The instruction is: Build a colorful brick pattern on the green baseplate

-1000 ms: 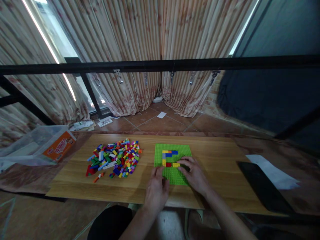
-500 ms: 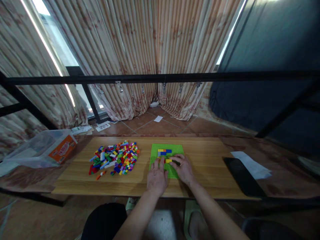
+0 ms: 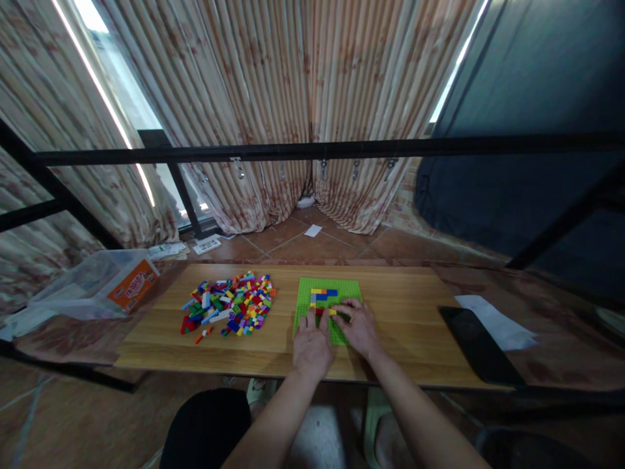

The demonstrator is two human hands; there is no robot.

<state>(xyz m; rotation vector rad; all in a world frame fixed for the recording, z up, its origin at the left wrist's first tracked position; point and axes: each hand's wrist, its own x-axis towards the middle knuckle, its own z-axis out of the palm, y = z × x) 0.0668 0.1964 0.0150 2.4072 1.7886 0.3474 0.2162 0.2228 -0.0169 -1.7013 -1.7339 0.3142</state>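
Note:
A green baseplate (image 3: 347,288) lies on the wooden board (image 3: 415,312), with yellow, orange, blue and red bricks (image 3: 324,296) stuck on its far half. My left hand (image 3: 312,345) rests on the plate's near left part, fingers stretched forward over it. My right hand (image 3: 358,327) lies on the plate's near right part, fingers bent toward a yellow and a dark brick at its fingertips. Whether it grips one I cannot make out. A heap of loose coloured bricks (image 3: 228,306) lies to the left.
A clear plastic box with an orange label (image 3: 97,286) stands at the far left. A black flat slab (image 3: 478,352) and a white paper (image 3: 498,326) lie at the right. A black bar (image 3: 312,151) crosses in front of curtains. Tiled floor lies beyond.
My left hand has slid forward onto the baseplate. My right hand stays at the bricks in the plate's middle. The camera has tilted up and shifted a little.

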